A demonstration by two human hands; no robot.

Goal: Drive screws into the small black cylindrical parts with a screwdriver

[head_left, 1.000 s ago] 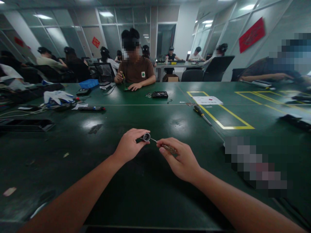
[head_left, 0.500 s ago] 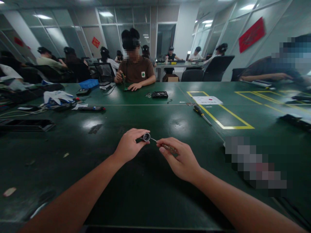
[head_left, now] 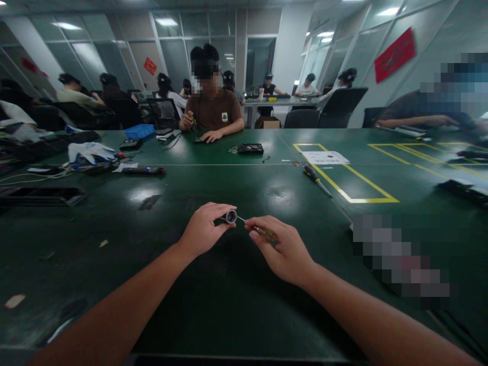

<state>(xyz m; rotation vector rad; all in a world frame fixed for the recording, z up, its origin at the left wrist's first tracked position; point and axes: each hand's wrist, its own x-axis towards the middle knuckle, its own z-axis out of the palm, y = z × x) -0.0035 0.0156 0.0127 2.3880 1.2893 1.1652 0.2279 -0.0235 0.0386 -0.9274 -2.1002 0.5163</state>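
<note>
At its fingertips (head_left: pixel 227 207), the left hand (head_left: pixel 204 229) grips a round part (head_left: pixel 231 217) near the slim tool (head_left: pixel 266 233) the right hand (head_left: pixel 286 250) pinches.

Cylindrical part (head_left: pixel 231 216): body behind the open end mostly hidden by the left hand (head_left: pixel 204 229); interior detail too small to tell.
Screwdriver (head_left: pixel 266 233): handle partly covered by the right hand (head_left: pixel 284 249); tip too fine to make out – contact with the rim undetermined.
Forearms (head_left: pixel 133 292): both cut off along the lower border.
Mosaicked object (head_left: pixel 396 256): pixelated, right side of table; identity undetermined.
Black tray (head_left: pixel 41 196): left end cut off.
White sheet (head_left: pixel 324 157): print too small to read.
Co-worker at right (head_left: pixel 407 109): blurred, head pixelated – cut off by the right border.
Green board (head_left: pixel 198 140): before the person opposite (head_left: pixel 213 109); details too small.
</note>
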